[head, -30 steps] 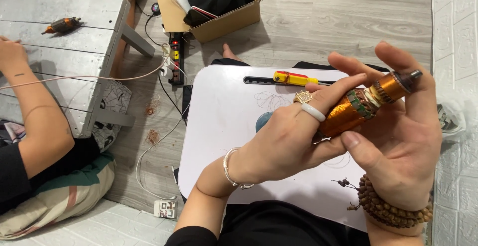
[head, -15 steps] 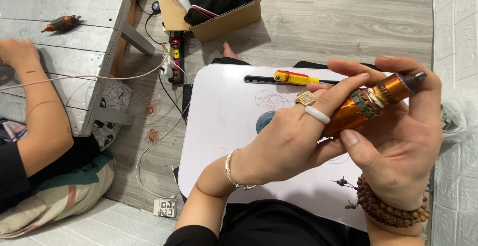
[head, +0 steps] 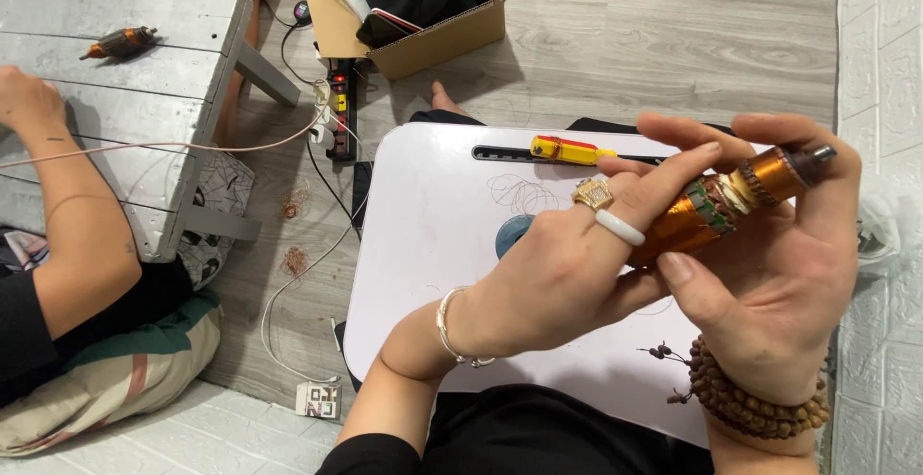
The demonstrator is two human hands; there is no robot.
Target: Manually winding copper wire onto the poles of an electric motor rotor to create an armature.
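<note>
Copper-orange windings catch my eye first: in the head view I see the motor armature [head: 716, 208] held up over the white lap table [head: 423, 244], tilted with its shaft end up to the right. My right hand [head: 769, 283] cradles it from below, thumb pressed on the coil, fingers wrapped behind. My left hand [head: 567, 273] lies across its lower end, fingers closed on it. A yellow-handled screwdriver [head: 567, 151] lies on the table beyond. At left another person's arm [head: 67, 225] rests on a grey wooden bench [head: 144, 100].
</note>
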